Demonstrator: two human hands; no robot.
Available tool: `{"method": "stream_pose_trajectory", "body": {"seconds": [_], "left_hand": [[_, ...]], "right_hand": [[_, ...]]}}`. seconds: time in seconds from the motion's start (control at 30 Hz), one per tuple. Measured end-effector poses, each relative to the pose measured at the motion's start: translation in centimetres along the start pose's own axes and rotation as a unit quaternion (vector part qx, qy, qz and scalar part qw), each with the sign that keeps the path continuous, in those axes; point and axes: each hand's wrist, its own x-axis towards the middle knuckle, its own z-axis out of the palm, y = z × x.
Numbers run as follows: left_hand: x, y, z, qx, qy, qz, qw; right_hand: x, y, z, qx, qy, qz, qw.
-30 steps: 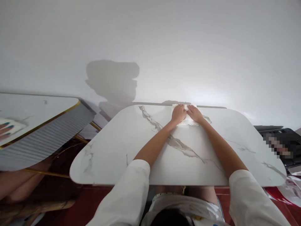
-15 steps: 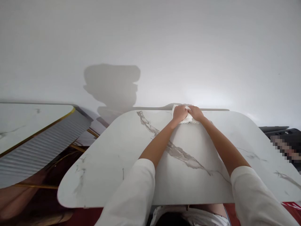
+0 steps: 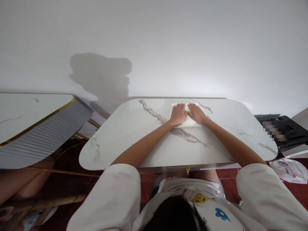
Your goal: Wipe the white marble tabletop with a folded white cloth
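A thin white cloth [image 3: 188,123], perhaps a paper wipe, is spread on the white marble-patterned table [image 3: 137,131] toward its wall side. My left hand [image 3: 179,114] lies flat on the cloth's left half with its fingers stretched forward. Beside it, my right hand [image 3: 195,113] presses flat on the right half, fingers also extended. The thumbs nearly meet in the middle. Parts of the cloth are hidden beneath both palms.
The table's back edge runs along a pale wall [image 3: 168,41]. On the left stands another marble-topped table [image 3: 31,112] with a ribbed grey side. A black case-like object [image 3: 293,128] is at the right, above a clear plastic bag [image 3: 290,170]. A person's bare leg shows at lower left.
Both hands have drawn the cloth back from the wall edge toward me. Their fingers, bunched on the crumpled cloth before, now lie flat on it. My view has tilted down.
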Motion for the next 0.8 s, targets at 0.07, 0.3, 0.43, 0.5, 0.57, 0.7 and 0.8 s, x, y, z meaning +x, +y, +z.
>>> {"method": "stream_pose_trajectory", "body": {"seconds": [0.07, 0.3, 0.43, 0.5, 0.57, 0.7, 0.8], "left_hand": [[-2.0, 0.8, -0.7, 0.006, -0.010, 0.000, 1.000], [-11.2, 3.2, -3.1, 0.003, -0.052, 0.001, 0.999], [-16.0, 4.9, -3.8, -0.025, -0.046, 0.031, 0.998], [-17.5, 6.3, -3.9, -0.048, -0.047, 0.037, 0.997], [-18.3, 7.9, -4.0, -0.076, -0.060, 0.034, 0.995], [-17.7, 10.4, -4.2, -0.124, -0.116, 0.030, 0.985], [-15.5, 10.8, -4.1, -0.153, -0.181, 0.032, 0.971]], "right_hand": [[-1.9, -1.1, -0.3, 0.004, -0.006, 0.002, 1.000], [-10.5, -6.0, -1.5, 0.019, -0.012, -0.024, 0.999], [-16.0, -8.3, -2.1, 0.015, 0.019, -0.019, 1.000], [-18.5, -8.5, -2.5, 0.015, 0.029, -0.020, 0.999], [-20.5, -8.1, -2.8, 0.013, 0.043, -0.015, 0.999], [-22.5, -5.8, -2.8, -0.015, 0.062, 0.012, 0.998], [-21.3, -3.6, -2.7, -0.035, 0.030, 0.011, 0.999]]}}
